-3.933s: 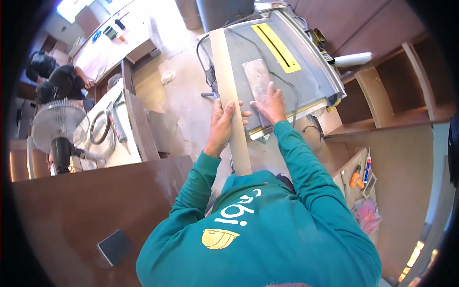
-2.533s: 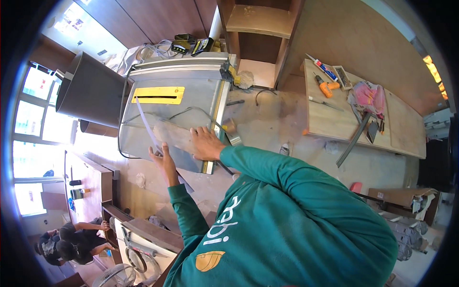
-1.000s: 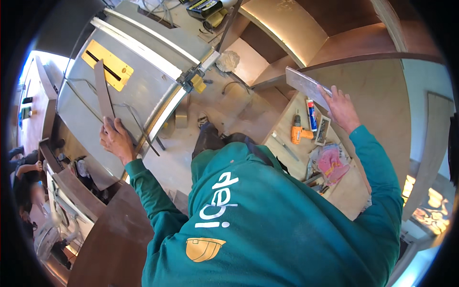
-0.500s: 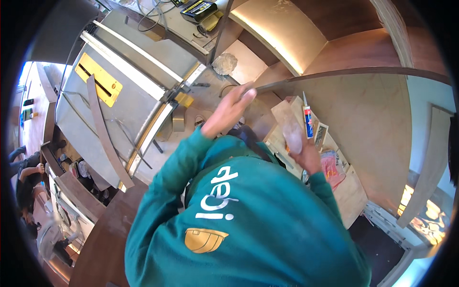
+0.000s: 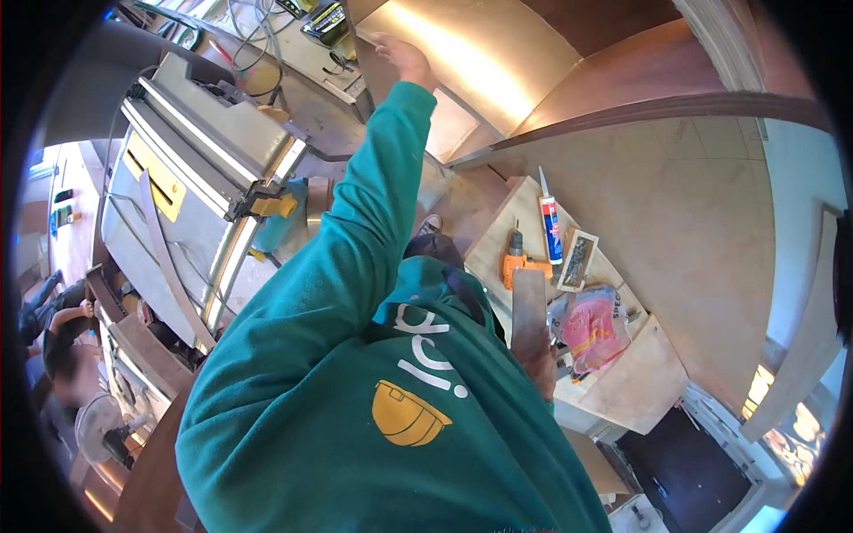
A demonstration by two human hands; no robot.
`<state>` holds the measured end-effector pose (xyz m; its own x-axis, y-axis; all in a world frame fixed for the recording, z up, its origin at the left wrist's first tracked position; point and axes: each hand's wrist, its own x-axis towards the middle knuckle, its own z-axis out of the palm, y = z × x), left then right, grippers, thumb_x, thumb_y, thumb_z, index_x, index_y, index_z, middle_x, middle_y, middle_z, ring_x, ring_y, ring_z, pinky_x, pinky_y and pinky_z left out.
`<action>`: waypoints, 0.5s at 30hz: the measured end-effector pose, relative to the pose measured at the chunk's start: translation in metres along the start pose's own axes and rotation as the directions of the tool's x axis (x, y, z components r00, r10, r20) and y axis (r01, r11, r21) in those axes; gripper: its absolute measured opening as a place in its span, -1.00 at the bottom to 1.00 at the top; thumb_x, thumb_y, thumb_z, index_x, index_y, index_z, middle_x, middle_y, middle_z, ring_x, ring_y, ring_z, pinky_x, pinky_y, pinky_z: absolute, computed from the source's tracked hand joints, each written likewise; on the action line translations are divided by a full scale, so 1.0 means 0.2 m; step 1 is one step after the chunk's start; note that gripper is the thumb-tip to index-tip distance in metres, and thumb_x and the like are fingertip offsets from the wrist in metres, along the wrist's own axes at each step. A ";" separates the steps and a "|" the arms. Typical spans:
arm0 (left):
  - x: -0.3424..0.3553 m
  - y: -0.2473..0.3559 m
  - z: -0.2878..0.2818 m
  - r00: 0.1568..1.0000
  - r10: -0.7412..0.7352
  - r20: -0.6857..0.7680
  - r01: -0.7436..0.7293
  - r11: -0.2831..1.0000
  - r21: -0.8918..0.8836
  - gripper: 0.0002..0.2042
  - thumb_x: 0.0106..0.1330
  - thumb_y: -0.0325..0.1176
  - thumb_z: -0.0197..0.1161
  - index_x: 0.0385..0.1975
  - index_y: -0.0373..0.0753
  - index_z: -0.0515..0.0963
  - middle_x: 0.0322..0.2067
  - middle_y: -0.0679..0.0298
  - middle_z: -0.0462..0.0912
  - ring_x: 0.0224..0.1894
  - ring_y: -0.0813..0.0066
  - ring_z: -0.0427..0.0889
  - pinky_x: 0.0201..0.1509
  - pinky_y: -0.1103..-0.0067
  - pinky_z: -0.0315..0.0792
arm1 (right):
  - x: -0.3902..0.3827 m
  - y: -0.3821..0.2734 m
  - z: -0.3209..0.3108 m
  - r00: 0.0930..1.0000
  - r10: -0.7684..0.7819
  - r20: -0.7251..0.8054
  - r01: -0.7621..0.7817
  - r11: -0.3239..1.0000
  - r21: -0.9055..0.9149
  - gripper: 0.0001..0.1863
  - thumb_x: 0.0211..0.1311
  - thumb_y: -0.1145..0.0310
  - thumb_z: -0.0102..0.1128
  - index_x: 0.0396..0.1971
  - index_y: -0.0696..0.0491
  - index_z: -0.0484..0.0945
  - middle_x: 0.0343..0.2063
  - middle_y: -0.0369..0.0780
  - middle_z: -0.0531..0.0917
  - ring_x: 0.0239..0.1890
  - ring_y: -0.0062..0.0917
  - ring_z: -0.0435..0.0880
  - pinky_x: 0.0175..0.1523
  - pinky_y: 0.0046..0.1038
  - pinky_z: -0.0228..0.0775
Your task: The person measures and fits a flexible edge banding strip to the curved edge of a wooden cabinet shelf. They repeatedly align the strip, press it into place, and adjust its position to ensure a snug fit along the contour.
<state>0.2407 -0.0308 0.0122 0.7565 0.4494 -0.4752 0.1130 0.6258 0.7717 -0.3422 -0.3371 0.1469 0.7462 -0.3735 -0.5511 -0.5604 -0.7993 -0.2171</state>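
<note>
My left hand (image 5: pixel 407 62) is stretched far forward at the edge of a lit, curved wooden shelf unit (image 5: pixel 524 75). Its fingers are extended and hold nothing; whether they touch the panel I cannot tell. Low on the right, my right hand (image 5: pixel 540 366), partly hidden, grips the near end of a flat rectangular grey-brown block (image 5: pixel 530 311). Beyond the block, an orange drill (image 5: pixel 518 262) rests on a pale wooden board (image 5: pixel 631 386). A sealant tube (image 5: pixel 551 226) with a pointed nozzle, a small box of screws (image 5: pixel 577 260) and a pink plastic bag (image 5: pixel 593 330) lie around it.
On the left stands a table saw (image 5: pixel 169 244) with a yellow insert (image 5: pixel 153 178) and a thin curved strip (image 5: pixel 169 258) across it. Another person (image 5: pixel 67 355) is at the far left, near a fan (image 5: pixel 102 426). Cables (image 5: pixel 258 44) lie on the back bench.
My left hand has swung forward to the lit shelf unit. My right hand has drawn back with the block, bringing the drill into view. The head view has shifted.
</note>
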 end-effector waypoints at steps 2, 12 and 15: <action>-0.21 -0.09 0.10 0.993 0.086 -0.087 -0.067 0.978 0.199 -0.13 0.54 0.33 -0.40 0.59 -0.28 -0.26 0.62 0.03 -0.35 0.65 0.18 -0.31 0.67 0.38 -0.33 | 0.03 0.25 0.25 0.999 0.031 0.042 -0.038 0.981 0.189 0.24 -0.13 0.00 0.63 0.53 0.07 0.07 0.13 0.26 0.50 0.07 0.13 0.63 0.15 -0.06 0.51; -1.27 -0.21 -0.36 0.416 -0.709 0.570 0.279 0.695 0.662 -0.03 0.49 0.43 -0.31 0.57 -0.37 -0.16 0.58 -0.03 -0.11 0.62 0.16 -0.16 0.64 0.35 -0.17 | 0.31 0.02 -0.26 0.986 -0.049 0.161 0.076 0.983 -0.164 0.18 -0.12 -0.03 0.59 0.50 0.02 0.13 0.05 0.15 0.58 0.00 0.07 0.66 0.11 -0.04 0.52; -1.04 -0.26 -0.66 0.441 -0.755 0.485 0.084 0.573 0.815 -0.05 0.48 0.43 -0.23 0.57 -0.32 -0.05 0.54 -0.06 0.05 0.58 0.13 0.02 0.60 0.26 0.00 | 0.31 -0.32 -0.57 0.979 -0.145 0.146 0.180 0.948 -0.261 0.14 -0.08 0.07 0.58 0.52 -0.04 0.14 0.03 0.07 0.51 0.01 0.08 0.62 0.11 -0.03 0.51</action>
<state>-0.0066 -0.0723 0.0158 0.5604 -0.5838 -0.5874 0.6537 -0.1237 0.7466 -0.2199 -0.3630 0.2193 0.7592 -0.1804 -0.6254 -0.3031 -0.9483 -0.0944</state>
